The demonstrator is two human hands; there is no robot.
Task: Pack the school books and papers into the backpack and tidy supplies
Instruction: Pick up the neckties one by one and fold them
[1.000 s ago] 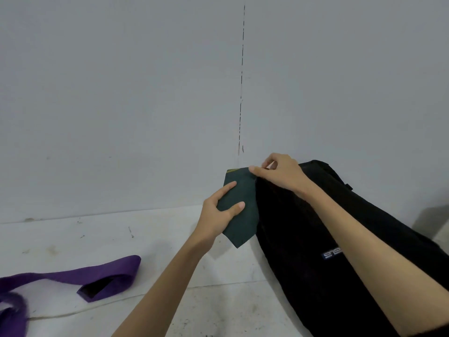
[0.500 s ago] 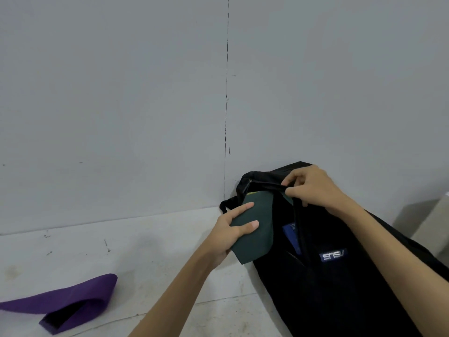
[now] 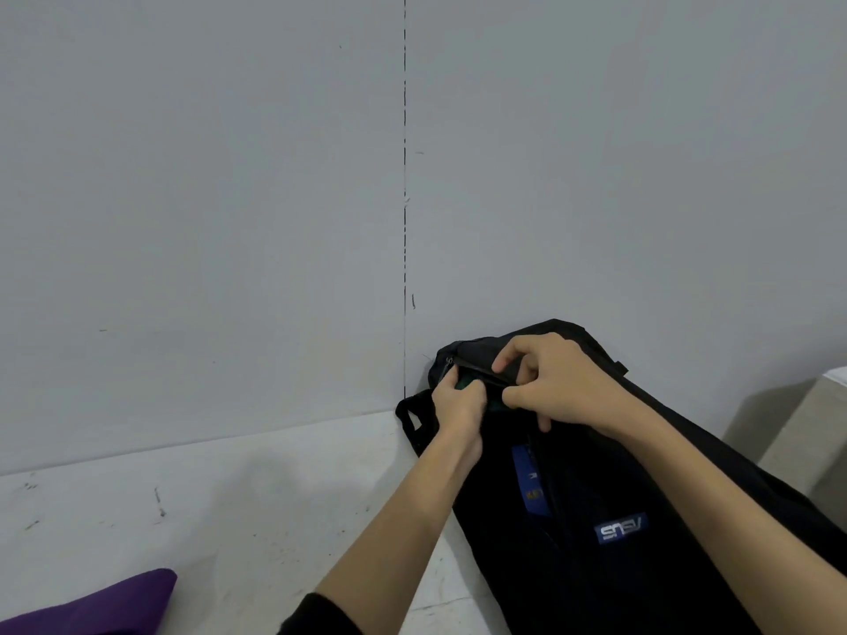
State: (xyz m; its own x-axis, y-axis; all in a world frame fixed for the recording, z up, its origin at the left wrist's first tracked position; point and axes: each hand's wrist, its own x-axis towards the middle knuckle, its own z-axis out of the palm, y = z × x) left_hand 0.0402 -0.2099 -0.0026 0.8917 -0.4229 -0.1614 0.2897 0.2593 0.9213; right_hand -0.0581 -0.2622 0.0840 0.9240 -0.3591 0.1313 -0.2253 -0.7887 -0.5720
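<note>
My black backpack [image 3: 609, 474] lies on the pale floor [image 3: 206, 506], its top end leaning against the grey wall [image 3: 229, 199] at the far side and its body running toward me to the right. A carry loop sticks out from its top left corner, resting on the floor just by the wall's foot. On the front panel a small blue label [image 3: 621, 527] with white letters faces me, and to its left a narrow blue strip [image 3: 527, 481] shows through a gap in the fabric.

Both my hands are together at the top opening of the bag. My left hand [image 3: 458, 405] is curled around the dark green book [image 3: 472, 385], of which only a small corner shows between my fingers and the bag's rim; the rest is down inside the opening. My right hand [image 3: 554, 382] is just beside it, nearly touching, with fingers and thumb pinching the black edge of the opening by the zipper line and holding it up. My right forearm crosses over the bag's front from the near right; my left forearm comes up from the near middle, with a dark sleeve [image 3: 316, 618] at the bottom edge.

At the near left corner a piece of purple fabric [image 3: 105, 607] lies on the floor, well apart from the bag. At the right edge, beyond the backpack, stands a beige box-like thing [image 3: 806, 433], only partly in view. A thin dark vertical seam [image 3: 404, 199] runs down the wall to the floor just left of the bag.
</note>
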